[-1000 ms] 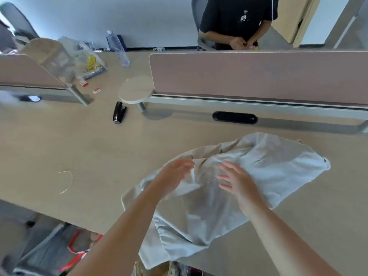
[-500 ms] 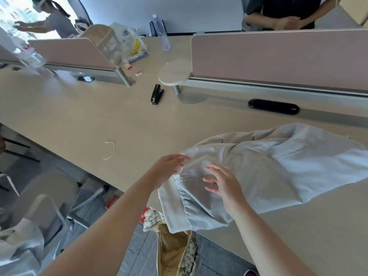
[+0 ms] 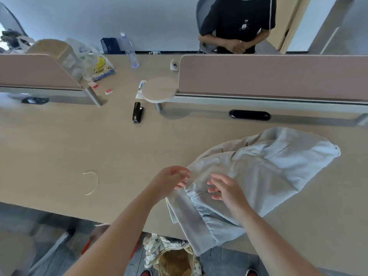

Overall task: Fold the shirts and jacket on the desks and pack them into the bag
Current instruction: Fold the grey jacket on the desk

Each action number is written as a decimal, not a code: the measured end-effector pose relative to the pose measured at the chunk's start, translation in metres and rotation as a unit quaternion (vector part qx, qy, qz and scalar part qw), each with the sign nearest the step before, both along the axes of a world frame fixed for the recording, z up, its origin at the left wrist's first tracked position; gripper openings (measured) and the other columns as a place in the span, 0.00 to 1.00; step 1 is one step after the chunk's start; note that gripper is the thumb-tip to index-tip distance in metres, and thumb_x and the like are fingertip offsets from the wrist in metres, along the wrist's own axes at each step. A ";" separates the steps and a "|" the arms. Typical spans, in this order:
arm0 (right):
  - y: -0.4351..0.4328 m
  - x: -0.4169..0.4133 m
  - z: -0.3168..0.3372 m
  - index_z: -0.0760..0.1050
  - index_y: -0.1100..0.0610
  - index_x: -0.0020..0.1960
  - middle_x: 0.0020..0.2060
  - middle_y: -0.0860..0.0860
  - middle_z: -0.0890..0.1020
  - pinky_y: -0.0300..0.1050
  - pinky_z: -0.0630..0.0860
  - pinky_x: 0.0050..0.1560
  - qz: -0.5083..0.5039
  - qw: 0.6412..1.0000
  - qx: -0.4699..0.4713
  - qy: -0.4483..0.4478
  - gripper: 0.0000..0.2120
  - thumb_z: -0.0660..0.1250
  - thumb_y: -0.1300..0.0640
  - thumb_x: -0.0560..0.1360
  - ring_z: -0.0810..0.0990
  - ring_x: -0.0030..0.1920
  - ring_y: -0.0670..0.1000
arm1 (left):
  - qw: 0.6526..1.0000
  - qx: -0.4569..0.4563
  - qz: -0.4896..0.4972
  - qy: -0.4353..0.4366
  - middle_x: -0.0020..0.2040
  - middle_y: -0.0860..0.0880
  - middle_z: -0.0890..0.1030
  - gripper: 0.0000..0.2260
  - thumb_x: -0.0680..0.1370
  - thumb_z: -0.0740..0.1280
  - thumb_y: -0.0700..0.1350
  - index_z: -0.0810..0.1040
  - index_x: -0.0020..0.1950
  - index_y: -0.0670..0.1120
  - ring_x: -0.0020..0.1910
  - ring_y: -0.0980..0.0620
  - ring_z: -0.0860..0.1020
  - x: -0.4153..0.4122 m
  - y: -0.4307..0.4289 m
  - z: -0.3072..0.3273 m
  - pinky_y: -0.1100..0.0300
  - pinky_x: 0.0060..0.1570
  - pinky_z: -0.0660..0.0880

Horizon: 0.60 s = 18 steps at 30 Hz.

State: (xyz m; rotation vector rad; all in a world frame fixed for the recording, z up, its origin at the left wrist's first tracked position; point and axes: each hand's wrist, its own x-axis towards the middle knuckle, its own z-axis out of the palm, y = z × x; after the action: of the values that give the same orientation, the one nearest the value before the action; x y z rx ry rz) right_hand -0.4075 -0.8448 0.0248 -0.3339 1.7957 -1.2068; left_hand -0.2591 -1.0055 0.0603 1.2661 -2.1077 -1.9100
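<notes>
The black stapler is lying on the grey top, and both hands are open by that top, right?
Not quite. The head view shows the black stapler lying on the bare desk, apart from the grey top. The rest holds: the left hand and right hand are open by it.

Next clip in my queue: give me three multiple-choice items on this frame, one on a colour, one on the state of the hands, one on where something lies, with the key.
1. The garment is:
A. red
B. light grey
C. black

2. The left hand and right hand are:
A. both fisted on cloth
B. clasped together
C. both open, fingers spread

3. The stapler lies:
A. on the bare desk, apart from the garment
B. on the garment
C. in the left hand

Key:
1 B: the cloth is pale grey all over.
2 C: the fingers are splayed and curl round nothing.
3 A: bare desk shows all round it.
</notes>
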 end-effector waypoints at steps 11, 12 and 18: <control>0.040 0.113 -0.015 0.72 0.51 0.71 0.66 0.47 0.75 0.46 0.74 0.62 -0.101 0.940 0.231 0.228 0.27 0.73 0.49 0.74 0.76 0.64 0.51 | 0.954 -0.134 -0.269 -0.005 0.59 0.55 0.76 0.16 0.75 0.72 0.45 0.80 0.62 0.54 0.49 0.63 0.76 0.025 -0.039 -0.053 0.69 0.46 0.70; 0.039 0.120 -0.020 0.72 0.51 0.71 0.67 0.48 0.74 0.46 0.73 0.63 -0.104 0.938 0.233 0.233 0.27 0.74 0.49 0.74 0.75 0.66 0.52 | 0.951 -0.142 -0.276 0.003 0.61 0.53 0.72 0.17 0.75 0.72 0.45 0.79 0.63 0.54 0.49 0.61 0.76 0.026 -0.041 -0.057 0.69 0.47 0.69; 0.016 0.140 -0.057 0.62 0.40 0.77 0.80 0.44 0.54 0.61 0.64 0.74 -0.093 0.941 0.259 0.199 0.37 0.73 0.39 0.72 0.58 0.78 0.58 | 0.934 -0.137 -0.321 -0.070 0.71 0.47 0.62 0.29 0.74 0.72 0.53 0.67 0.74 0.63 0.45 0.57 0.79 0.028 -0.057 -0.094 0.72 0.36 0.73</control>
State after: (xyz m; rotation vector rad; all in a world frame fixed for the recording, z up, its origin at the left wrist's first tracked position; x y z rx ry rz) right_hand -0.2674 -0.8287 -0.0326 -0.1022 2.4624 -0.7730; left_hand -0.2308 -1.0622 -0.0338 0.7233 -3.0106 -1.6202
